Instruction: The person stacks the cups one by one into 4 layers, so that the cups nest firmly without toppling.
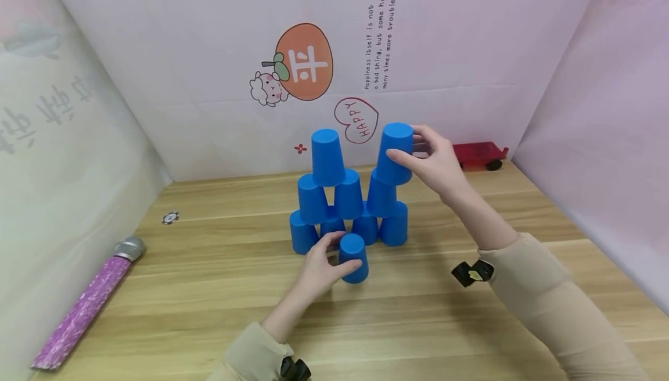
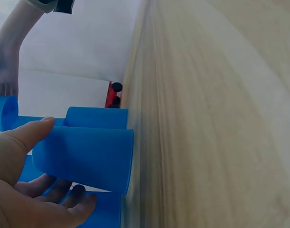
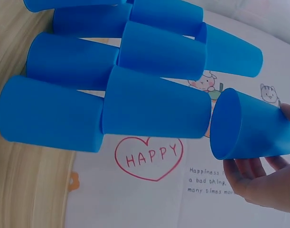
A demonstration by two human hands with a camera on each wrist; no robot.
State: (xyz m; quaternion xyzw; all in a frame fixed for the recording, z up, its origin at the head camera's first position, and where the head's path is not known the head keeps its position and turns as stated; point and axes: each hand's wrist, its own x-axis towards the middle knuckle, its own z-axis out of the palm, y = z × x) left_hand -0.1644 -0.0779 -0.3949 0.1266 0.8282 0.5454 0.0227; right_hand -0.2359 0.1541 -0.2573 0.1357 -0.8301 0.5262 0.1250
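Note:
A pyramid of upside-down blue cups stands on the table, with several in the bottom row, three in the middle row and a single top cup at the left. My right hand grips another blue cup, rim down, right at the top of the right-hand middle-row cup; whether they touch I cannot tell. In front of the pyramid, my left hand holds a blue cup between thumb and fingers. That cup is upside down at the tabletop, its far side partly hiding the bottom row.
A purple-handled microphone lies at the table's left side. Behind it is a small round chip. A red toy cart sits at the back right, beyond the right hand. Printed white cloth walls the table's back and sides.

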